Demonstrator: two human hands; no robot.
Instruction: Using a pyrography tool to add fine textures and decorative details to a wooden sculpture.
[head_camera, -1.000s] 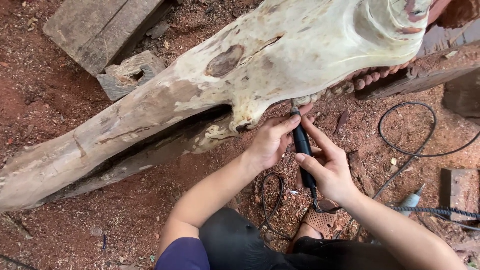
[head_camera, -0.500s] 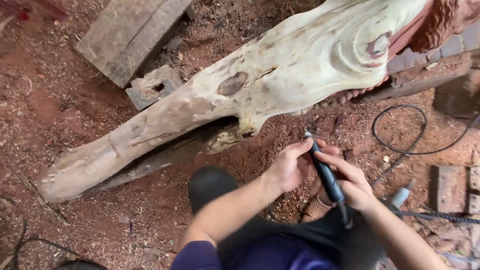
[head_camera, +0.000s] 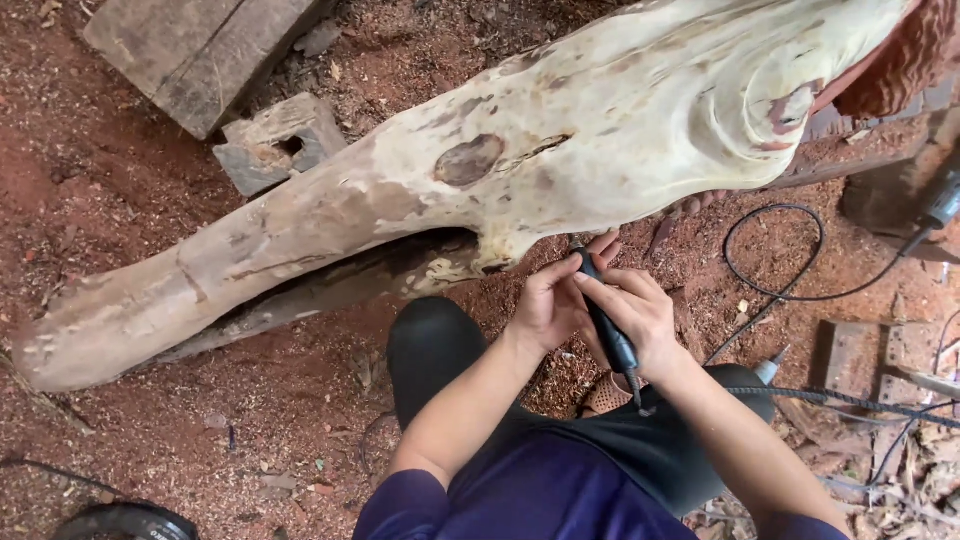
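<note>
Pale, stripped wood fills your view: the carved log (head_camera: 560, 170) lies across red sawdust ground (head_camera: 120, 180). Your right hand (head_camera: 640, 320) is closed round the black rotary carving handpiece (head_camera: 603, 315), and your left hand (head_camera: 548, 305) steadies its nose under the log's lower edge. You seem mid-detailing; any further cut calls for a braced, light touch.

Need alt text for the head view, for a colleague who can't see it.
Both hands, left hand and right hand, grip a black pen-shaped rotary tool under a large pale carved log. Red sawdust ground, wooden blocks and black cables surround them.
</note>
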